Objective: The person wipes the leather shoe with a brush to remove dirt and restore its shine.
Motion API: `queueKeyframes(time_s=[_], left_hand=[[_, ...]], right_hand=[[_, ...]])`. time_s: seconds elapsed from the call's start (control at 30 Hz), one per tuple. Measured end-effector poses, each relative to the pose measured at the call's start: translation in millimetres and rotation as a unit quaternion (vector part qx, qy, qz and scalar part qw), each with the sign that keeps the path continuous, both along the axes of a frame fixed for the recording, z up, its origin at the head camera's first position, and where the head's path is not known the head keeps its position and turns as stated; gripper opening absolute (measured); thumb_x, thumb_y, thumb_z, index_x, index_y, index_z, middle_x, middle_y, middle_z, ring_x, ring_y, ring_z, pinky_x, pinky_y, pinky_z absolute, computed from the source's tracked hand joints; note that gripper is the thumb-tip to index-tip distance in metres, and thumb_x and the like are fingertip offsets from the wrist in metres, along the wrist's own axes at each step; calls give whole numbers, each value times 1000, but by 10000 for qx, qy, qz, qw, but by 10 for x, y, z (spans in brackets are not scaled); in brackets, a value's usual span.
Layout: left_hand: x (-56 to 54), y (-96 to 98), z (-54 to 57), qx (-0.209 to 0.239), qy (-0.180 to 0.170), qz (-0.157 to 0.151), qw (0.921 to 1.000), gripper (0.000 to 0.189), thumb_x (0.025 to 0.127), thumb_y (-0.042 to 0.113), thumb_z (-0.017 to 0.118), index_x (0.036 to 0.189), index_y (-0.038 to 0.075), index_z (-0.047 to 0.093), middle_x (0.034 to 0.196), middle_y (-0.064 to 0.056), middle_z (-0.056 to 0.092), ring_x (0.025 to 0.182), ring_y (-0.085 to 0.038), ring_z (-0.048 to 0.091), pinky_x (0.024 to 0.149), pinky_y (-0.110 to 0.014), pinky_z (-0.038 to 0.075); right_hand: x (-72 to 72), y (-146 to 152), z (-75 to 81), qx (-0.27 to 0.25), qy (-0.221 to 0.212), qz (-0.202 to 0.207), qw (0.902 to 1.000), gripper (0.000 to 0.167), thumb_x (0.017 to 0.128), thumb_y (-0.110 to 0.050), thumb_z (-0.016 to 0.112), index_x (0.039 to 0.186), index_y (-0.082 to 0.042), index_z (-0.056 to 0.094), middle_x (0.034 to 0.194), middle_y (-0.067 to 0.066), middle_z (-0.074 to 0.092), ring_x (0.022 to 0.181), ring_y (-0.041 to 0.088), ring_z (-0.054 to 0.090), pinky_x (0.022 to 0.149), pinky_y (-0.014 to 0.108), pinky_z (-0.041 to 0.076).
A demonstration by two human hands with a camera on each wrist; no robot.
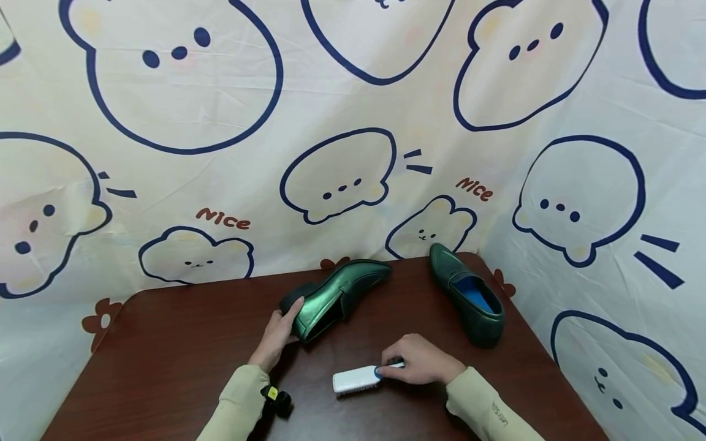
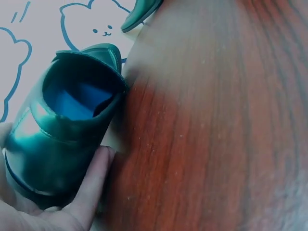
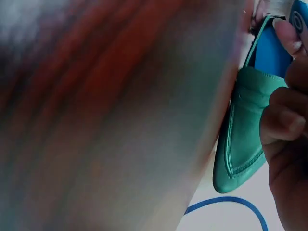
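Note:
My left hand (image 1: 276,340) grips a shiny green loafer (image 1: 325,301) by its heel, thumb on one side and fingers around the other. In the left wrist view the loafer's blue insole (image 2: 77,101) faces the camera. The loafer lies tilted on its side, toe toward the back right. To its front right, my right hand (image 1: 423,360) pinches the handle of a white brush (image 1: 355,380) with bristles facing down. Brush and loafer are apart. The right wrist view shows my curled fingers (image 3: 284,120), part of the brush's blue section (image 3: 299,19) and a green loafer behind them.
A second green loafer (image 1: 469,300) with a blue insole rests at the back right of the brown wooden table (image 1: 193,343). Behind and to the right hangs a pale cloth (image 1: 342,98) printed with blue bear outlines. A black wrist device (image 1: 280,401) sits at my left cuff.

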State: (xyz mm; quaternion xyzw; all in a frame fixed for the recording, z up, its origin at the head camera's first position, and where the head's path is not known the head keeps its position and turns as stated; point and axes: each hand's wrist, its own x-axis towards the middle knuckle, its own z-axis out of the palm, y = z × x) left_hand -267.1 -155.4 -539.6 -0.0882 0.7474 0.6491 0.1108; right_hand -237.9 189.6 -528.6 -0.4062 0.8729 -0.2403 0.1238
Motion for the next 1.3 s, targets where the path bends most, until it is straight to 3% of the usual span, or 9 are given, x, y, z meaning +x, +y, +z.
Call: queueKeyframes(time_s=[0.2,0.47,0.57,0.63,0.77,0.93,1.0,1.13,1.3], left_hand=[[59,-18,62,-407,177,76,9990,99,93,76,55,142,-7,36,129,-27,49,105,-30,67,90,-46,60],[79,-39,117,-1640,303,-7,9860,110,89,85,47,141,-12,35,122,-31,50,104,-35,60,89,-47,50],[102,-52,142,-2145,441,43,9757,115,91,84,45,146,-16,29,116,-34,59,99,-37,67,86,-49,53],[123,-54,156,-2611,619,136,9632,106,94,80,47,140,-14,35,97,-27,67,83,-33,69,74,-45,53],[161,4,199,-3643,1698,185,9155,69,96,63,64,118,-1,48,62,-8,58,49,-20,54,49,-35,39],[186,142,221,-5068,3094,-176,8044,68,83,53,83,122,5,56,82,-9,65,46,-15,44,43,-31,35],[185,199,208,-5410,3314,-376,7720,74,81,48,86,131,3,57,100,-13,70,48,-16,49,43,-32,41],[173,272,184,-5614,3634,-643,7407,71,81,31,87,135,-3,56,114,-22,71,52,-19,57,47,-35,49],[155,279,195,-5679,4120,-762,7085,62,80,19,85,131,-5,59,105,-20,72,50,-17,55,49,-34,51]], right_hand=[[35,-62,16,401,-35,10,9992,22,100,-52,64,94,-33,75,80,-25,64,70,-5,54,65,18,45],[-21,-101,96,551,380,-176,9976,24,100,-52,64,101,-32,78,85,-23,67,71,-6,55,65,19,47],[-100,-168,189,486,759,-426,9950,22,101,-48,65,103,-31,78,89,-20,71,73,-5,59,68,21,50],[-163,-230,255,474,1052,-644,9912,20,101,-44,66,104,-29,79,92,-18,73,76,-4,62,70,23,52],[-313,-415,384,566,1318,-1225,9821,17,101,-38,68,104,-25,79,91,-12,75,76,1,63,70,26,54],[-551,-775,421,876,1599,-1885,9650,35,100,-49,66,82,-20,72,67,-8,64,62,7,58,58,26,48],[-632,-915,387,1117,1747,-2016,9573,47,99,-57,63,70,-19,65,58,-6,56,55,9,54,52,27,45],[-736,-1099,304,1490,1998,-2174,9437,59,97,-63,62,57,-20,54,50,-3,47,50,11,48,48,27,41],[-788,-1169,300,1411,2103,-2201,9420,53,98,-42,67,53,-18,53,50,-3,46,48,12,47,48,28,41]])
